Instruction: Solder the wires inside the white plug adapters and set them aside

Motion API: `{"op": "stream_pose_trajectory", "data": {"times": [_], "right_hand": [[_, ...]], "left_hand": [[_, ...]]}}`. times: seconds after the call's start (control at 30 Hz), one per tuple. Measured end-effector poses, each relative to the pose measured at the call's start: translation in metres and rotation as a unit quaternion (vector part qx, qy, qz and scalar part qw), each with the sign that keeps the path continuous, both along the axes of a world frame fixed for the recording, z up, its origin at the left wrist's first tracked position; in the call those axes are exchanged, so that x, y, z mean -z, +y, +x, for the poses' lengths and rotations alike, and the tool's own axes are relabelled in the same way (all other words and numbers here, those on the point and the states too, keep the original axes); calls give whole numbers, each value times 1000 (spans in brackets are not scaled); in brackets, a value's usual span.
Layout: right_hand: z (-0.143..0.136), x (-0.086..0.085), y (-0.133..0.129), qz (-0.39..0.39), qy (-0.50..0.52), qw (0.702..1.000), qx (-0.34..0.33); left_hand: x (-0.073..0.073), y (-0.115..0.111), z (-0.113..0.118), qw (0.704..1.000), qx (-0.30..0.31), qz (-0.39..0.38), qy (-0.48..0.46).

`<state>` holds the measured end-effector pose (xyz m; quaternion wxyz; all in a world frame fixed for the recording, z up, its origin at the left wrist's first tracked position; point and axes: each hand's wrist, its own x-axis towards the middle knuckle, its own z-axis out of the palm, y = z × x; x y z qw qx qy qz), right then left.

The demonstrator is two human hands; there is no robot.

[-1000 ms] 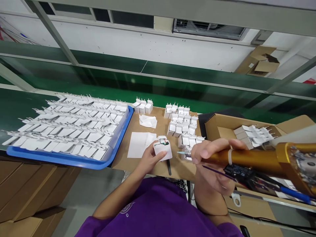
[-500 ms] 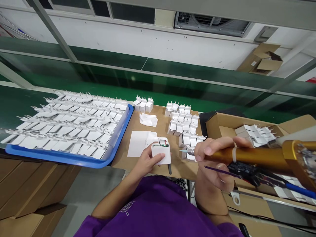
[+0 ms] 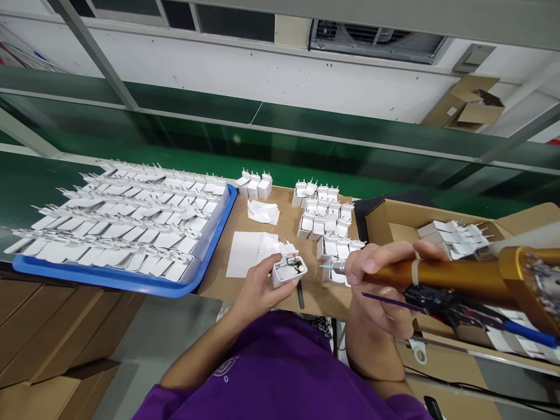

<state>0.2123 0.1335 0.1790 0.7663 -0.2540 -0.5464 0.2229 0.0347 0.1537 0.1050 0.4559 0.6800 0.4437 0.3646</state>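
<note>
At my far left, brown cartons (image 3: 52, 326) sit below the bench level; above them a blue tray (image 3: 210, 248) carries close rows of white plug housings (image 3: 122, 219), their pins pointing away from me; right of the tray, three more housings (image 3: 254, 185) stand together near a crumpled white tissue (image 3: 263, 212) and a flat sheet of paper (image 3: 245, 254) on the brown mat (image 3: 324, 303).

My left hand (image 3: 261, 291) has its fingers and thumb clamped on one open housing (image 3: 283, 277), held above the mat near its front edge; its open top is tilted to view, showing coloured wires inside, with the pronged cap (image 3: 287, 248) beyond; a dark strip (image 3: 301, 296) shows just below it.

Further right, grouped housings (image 3: 326, 224) stand in rows; in front of them the pale nozzle (image 3: 326, 266) points left, apart from my housing; my right hand (image 3: 385, 280) is wrapped around the gold tool (image 3: 464, 284), fingers closed on its front end; behind it an open carton (image 3: 396, 221) contains more white housings (image 3: 452, 236).
</note>
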Motion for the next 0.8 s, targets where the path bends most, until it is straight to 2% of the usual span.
{"op": "stream_pose_trajectory", "data": {"times": [0.13,0.23,0.33,0.57,0.7,0.8], "right_hand": [[3,2,-1,-1,2,1000,-15],[5,4,0,5,4,1000,-19],[5,4,1,10,6,1000,-18],[3,2,1,7,18,999,-33],[4,2,1,9,9,999,-33],[5,2,1,12,7,1000,-28]], "left_hand": [[17,1,-7,997,50,12,54],[34,-1,-16,994,66,-23,88],[45,-4,-22,991,70,-68,91],[42,4,-5,979,84,-184,-27],[44,9,2,981,106,-152,-47],[46,7,1,991,103,-81,-20]]}}
